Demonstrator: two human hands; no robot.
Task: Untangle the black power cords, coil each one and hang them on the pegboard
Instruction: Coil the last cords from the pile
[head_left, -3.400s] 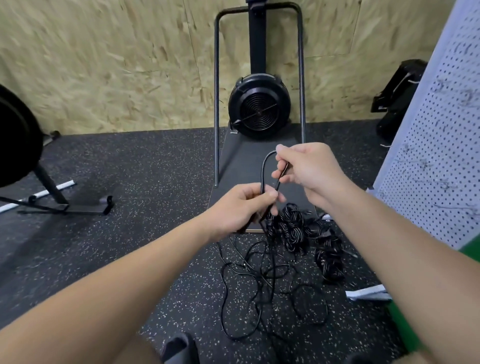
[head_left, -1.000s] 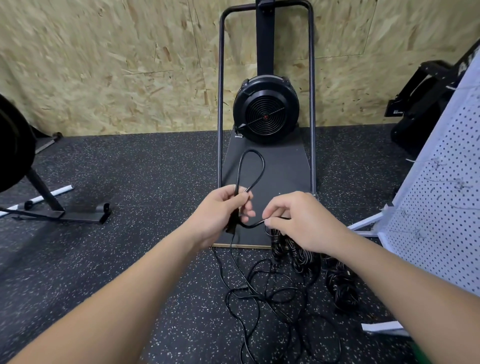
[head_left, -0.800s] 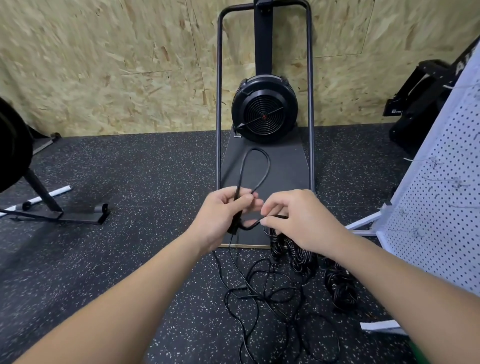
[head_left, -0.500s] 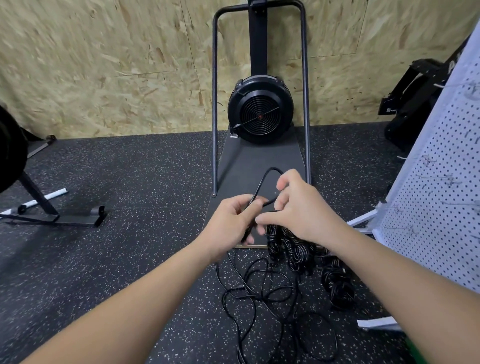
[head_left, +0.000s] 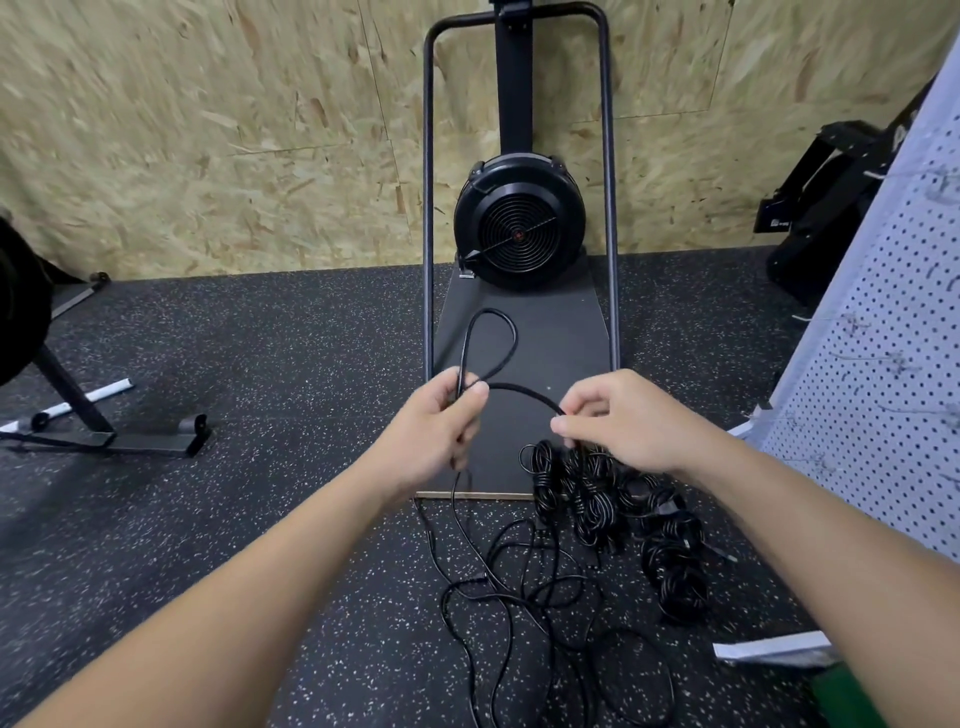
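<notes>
My left hand (head_left: 439, 431) grips a black power cord (head_left: 511, 340) that stands up in a small loop above the fingers. From there the cord arcs right to my right hand (head_left: 628, 421), which pinches it between thumb and fingers. The loose rest of the cord (head_left: 524, 587) trails down in tangled loops on the speckled floor. Several coiled black cords (head_left: 597, 493) lie in a row under and right of my right hand. The white pegboard (head_left: 893, 332) leans at the right edge.
A black fan machine (head_left: 519, 228) with a tall metal frame (head_left: 426, 208) stands on a dark board against the chipboard wall. A black stand (head_left: 78, 405) sits at left, dark equipment (head_left: 826, 208) at back right, a white strip (head_left: 769, 647) on the floor lower right.
My hands, close together half a second ago, have drawn apart: the right hand slid right along the cord. The loop above my left hand stands taller.
</notes>
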